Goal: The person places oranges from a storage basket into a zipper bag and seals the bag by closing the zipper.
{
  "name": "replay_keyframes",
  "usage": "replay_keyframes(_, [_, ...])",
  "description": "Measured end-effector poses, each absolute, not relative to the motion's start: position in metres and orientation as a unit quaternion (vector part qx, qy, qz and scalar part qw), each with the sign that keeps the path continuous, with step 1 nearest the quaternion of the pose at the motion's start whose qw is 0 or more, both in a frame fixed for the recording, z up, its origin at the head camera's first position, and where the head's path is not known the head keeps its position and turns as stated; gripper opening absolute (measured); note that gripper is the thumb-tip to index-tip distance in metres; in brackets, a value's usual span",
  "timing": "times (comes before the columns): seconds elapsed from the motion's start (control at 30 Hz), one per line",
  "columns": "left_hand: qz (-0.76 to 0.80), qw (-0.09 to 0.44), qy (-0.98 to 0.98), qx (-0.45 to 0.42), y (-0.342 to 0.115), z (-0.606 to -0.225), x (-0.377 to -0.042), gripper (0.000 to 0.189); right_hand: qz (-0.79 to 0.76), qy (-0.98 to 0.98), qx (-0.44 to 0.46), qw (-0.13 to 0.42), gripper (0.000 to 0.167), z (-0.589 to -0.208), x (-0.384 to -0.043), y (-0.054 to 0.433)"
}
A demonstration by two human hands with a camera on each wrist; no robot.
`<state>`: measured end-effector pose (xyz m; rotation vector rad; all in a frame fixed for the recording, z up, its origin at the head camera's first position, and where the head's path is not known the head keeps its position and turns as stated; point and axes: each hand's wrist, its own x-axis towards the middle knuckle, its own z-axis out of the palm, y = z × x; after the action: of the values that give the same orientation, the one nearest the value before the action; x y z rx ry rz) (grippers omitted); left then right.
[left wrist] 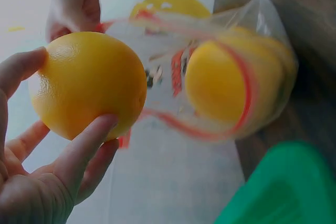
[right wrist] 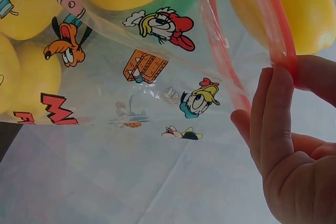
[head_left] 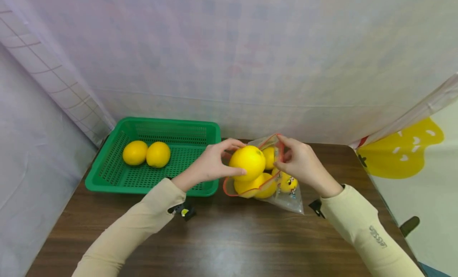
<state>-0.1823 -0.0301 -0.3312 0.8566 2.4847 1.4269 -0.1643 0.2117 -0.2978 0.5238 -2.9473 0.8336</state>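
Observation:
My left hand (head_left: 219, 160) grips a large yellow orange (head_left: 247, 162), thumb on the near side and fingers around the far side. In the left wrist view this orange (left wrist: 89, 85) is held outside the bag's open mouth. A clear zip bag (head_left: 290, 203) with a red edge and cartoon prints stands beside it, with several more yellow oranges (left wrist: 218, 82) inside. My right hand (head_left: 300, 159) pinches the bag's red rim, seen closely as a red zip strip (right wrist: 281, 51) in the right wrist view. The bag's mouth gapes toward the left.
To the left stands a green plastic basket (head_left: 154, 189) with two yellow oranges (head_left: 146, 154) in its left half. Both basket and bag rest on a dark wooden table (head_left: 229, 237). A pale curtain (head_left: 229, 62) hangs behind the table.

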Motion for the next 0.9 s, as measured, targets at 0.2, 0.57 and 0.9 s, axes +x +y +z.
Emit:
replay_keyframes(0.2, [0.473,0.073,0.817,0.321,-0.009,-0.345,-0.180,0.057,0.274,-0.946,0.174,0.028,0.065,-0.299,-0.165,0.212])
replay_keyframes(0.57, [0.360,-0.001,0.878,0.317,0.011,-0.353,-0.174,0.061,0.286,-0.939,0.191,0.016,0.063,-0.300,-0.161,0.211])
replay_keyframes(0.9, [0.325,-0.007,0.895,0.307,0.019,-0.349,-0.179,0.069,0.276,-0.941,0.195,0.017,0.060,-0.299,-0.160,0.206])
